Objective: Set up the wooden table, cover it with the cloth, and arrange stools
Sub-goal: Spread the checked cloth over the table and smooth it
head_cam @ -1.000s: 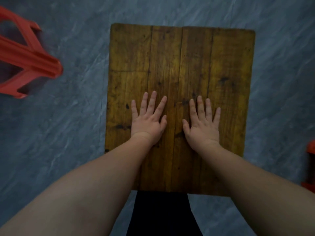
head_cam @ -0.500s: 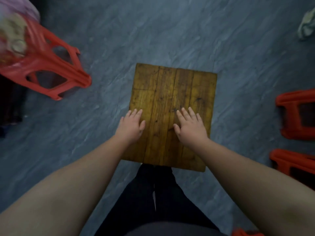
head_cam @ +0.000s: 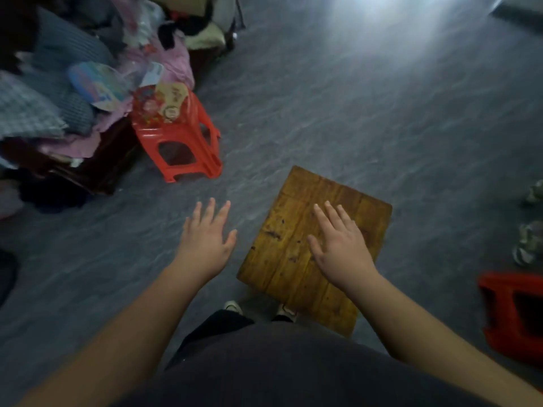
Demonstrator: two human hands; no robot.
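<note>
grey floor [head_cam: 352, 113] carries the wooden table [head_cam: 293, 259], bare, long axis running away from the person. right hand [head_cam: 338, 245] is over it, fingers spread, holding nothing. left hand [head_cam: 205, 239], open too, points toward the red stool [head_cam: 179, 136], up-left.

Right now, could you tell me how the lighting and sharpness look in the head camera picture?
In the head view, a bright glare washes out the floor at the top; the rest is dim. The clothes pile at the left is smeared by blur, the wooden table and both hands, left hand and right hand, are soft but readable; wide-angle distortion bends the edges.
</note>
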